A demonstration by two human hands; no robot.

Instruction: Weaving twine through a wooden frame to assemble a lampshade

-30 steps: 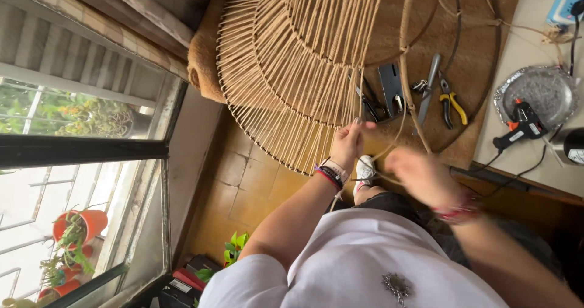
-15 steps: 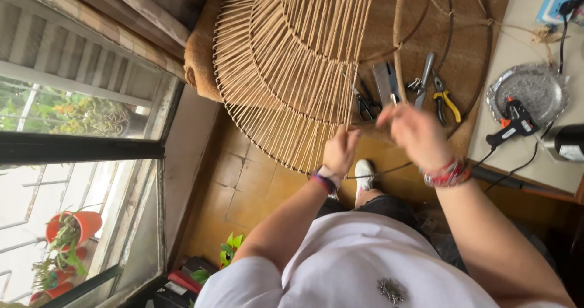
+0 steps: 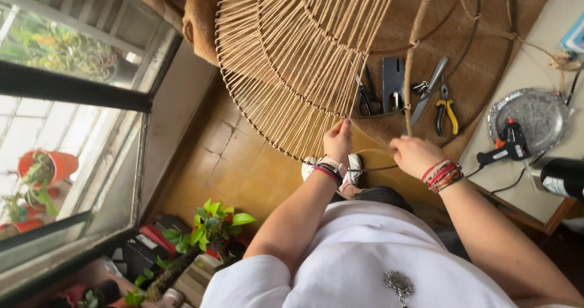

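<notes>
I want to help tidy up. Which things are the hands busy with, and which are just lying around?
In use:
left hand on the woven wire frame
right hand pulling the tan cord

Lying about:
scissors
yellow-handled pliers
glue gun by the silver tray
green plant on the floor

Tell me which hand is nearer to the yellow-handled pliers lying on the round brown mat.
Right. The right hand sits just below and left of the yellow-handled pliers, apart from them. The left hand is farther left, at the rim of the woven cane frame.
</notes>
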